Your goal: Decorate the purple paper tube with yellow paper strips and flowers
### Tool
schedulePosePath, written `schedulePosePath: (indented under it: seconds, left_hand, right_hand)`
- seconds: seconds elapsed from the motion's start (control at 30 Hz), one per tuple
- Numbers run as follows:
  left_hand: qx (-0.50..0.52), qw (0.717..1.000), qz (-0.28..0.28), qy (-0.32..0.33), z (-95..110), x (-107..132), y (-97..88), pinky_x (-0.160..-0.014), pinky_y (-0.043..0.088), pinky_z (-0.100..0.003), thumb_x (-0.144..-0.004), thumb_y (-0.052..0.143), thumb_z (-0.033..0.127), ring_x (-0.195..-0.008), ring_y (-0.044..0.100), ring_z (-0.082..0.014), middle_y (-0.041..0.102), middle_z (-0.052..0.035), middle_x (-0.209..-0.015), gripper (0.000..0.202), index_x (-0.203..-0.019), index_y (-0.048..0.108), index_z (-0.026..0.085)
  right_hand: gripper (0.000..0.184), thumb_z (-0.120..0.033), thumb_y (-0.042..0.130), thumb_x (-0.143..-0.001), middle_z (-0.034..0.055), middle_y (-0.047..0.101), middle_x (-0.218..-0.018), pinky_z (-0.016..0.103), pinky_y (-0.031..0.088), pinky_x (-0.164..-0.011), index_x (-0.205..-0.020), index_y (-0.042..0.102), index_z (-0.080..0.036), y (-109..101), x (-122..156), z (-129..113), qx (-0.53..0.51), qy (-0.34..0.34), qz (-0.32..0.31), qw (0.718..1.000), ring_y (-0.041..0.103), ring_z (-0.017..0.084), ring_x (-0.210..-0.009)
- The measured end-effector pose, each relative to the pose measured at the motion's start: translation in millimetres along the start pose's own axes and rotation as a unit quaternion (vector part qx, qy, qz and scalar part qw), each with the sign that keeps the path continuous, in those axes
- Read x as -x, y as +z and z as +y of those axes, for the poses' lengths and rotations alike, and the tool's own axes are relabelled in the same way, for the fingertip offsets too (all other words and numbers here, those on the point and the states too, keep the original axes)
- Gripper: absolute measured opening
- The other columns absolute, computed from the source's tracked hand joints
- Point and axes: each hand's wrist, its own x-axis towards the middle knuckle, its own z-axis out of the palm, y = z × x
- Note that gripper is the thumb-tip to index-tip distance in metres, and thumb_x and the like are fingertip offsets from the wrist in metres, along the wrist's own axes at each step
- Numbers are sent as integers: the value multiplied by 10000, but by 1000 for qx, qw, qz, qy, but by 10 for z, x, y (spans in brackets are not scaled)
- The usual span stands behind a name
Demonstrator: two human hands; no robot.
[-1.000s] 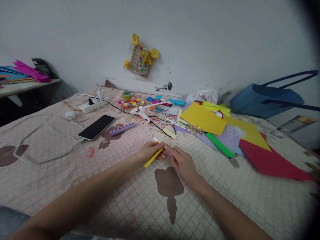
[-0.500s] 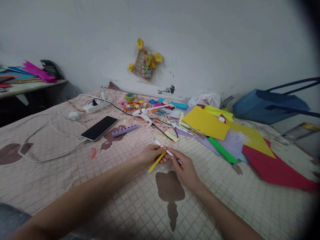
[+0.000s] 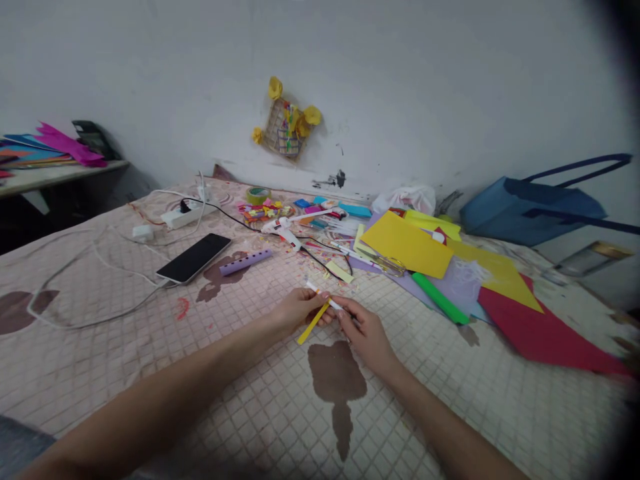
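Note:
Over the tiled-pattern tablecloth, both of my hands meet at a thin white stick (image 3: 336, 305), perhaps a pen or a rolled paper tube. My left hand (image 3: 299, 311) pinches it near its upper end, together with a narrow yellow paper strip (image 3: 313, 325). That strip crosses the stick and hangs down toward me. At the stick's lower end, the fingers of my right hand (image 3: 367, 335) are closed round it, hiding the end.
Beyond my hands lie a white glue gun (image 3: 283, 230), a purple paper tube with dark dots (image 3: 246, 262) and small paper scraps (image 3: 267, 211). A phone (image 3: 194, 259) on a cable is left. Coloured sheets (image 3: 407, 243), scissors (image 3: 393, 267) and a green roll (image 3: 439, 298) are right.
My right fingers have slid slightly up the stick, and its dark lower end no longer shows. The yellow strip hangs almost as before. The whole view has shifted a little.

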Motion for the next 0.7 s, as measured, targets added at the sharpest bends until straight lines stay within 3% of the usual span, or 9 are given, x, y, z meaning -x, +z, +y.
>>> schedulePosePath:
  seconds: [0.1, 0.33, 0.43, 0.6, 0.7]
  left_hand:
    - [-9, 1000, -4, -22, -1, 4, 0, -539, 449, -183, -657, 672, 470, -515, 581, -78, 671, -65, -647, 404, -716, 650, 70]
    - [-5, 999, 19, -35, -2, -8, 9, -494, 419, -178, -713, 611, 493, -511, 576, -75, 650, -36, -615, 401, -685, 628, 93]
    - [-12, 1000, 16, -24, -5, -17, -2, -501, 424, -179, -699, 627, 486, -487, 563, -68, 649, -34, -603, 402, -684, 634, 85]
    - [-9, 1000, -4, -17, -8, -12, -16, -505, 434, -180, -660, 682, 447, -504, 580, -81, 660, -57, -608, 384, -706, 648, 67]
    - [-7, 999, -2, -33, 0, 9, 1, -521, 446, -189, -691, 666, 423, -518, 591, -88, 668, -67, -633, 359, -719, 648, 66]
  right_hand:
    - [323, -179, 417, -854, 68, 633, -1076, 323, 464, -845, -1136, 572, -200, 0, 3, 26, 56, -53, 22, 997, 584, 182, -977]
    - [419, -120, 391, -840, 65, 626, -1005, 310, 494, -756, -1225, 509, -238, -14, 13, 70, 186, -106, -8, 977, 601, 177, -864]
    - [383, -147, 413, -840, 67, 619, -1062, 314, 479, -803, -1201, 523, -216, -9, 4, 44, 125, -72, 5, 990, 589, 180, -928]
    - [312, -273, 422, -868, 34, 659, -771, 257, 496, -576, -1124, 564, -167, -2, -4, 36, -38, 43, -14, 998, 604, 146, -647]
    - [281, -248, 429, -861, 58, 675, -910, 305, 499, -729, -1070, 604, -183, 3, 2, 42, -25, 6, 14, 1000, 619, 171, -820]
